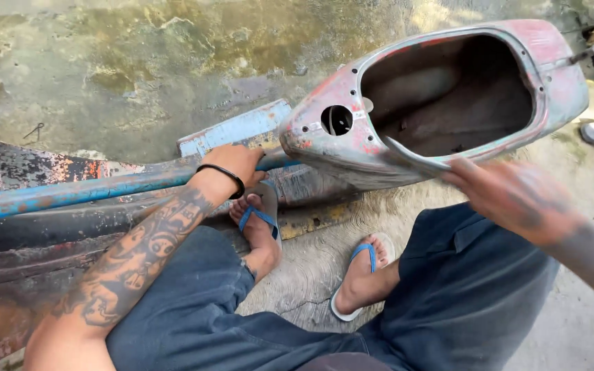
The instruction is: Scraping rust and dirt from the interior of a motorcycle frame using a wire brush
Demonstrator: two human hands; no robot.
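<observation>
Stripped scooter body shell (pixel 441 96) on its side on stained concrete ground (pixel 104 62), left hand (pixel 238 163) closed around a blue metal bar (pixel 70 191), tattooed forearm outstretched, right hand (pixel 510 196) blurred, seemingly gripping the shell's rim, flip-flops (pixel 359 275) below.

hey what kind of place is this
Probably an outdoor yard used for scooter repair: a stripped, rusty scooter body lies on bare stained concrete ground, with a worn blue metal bar beside it.

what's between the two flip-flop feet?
Head view: bare cracked concrete ground separates the foot on the metal panel from the foot on the ground. Nothing lies between them.
</observation>
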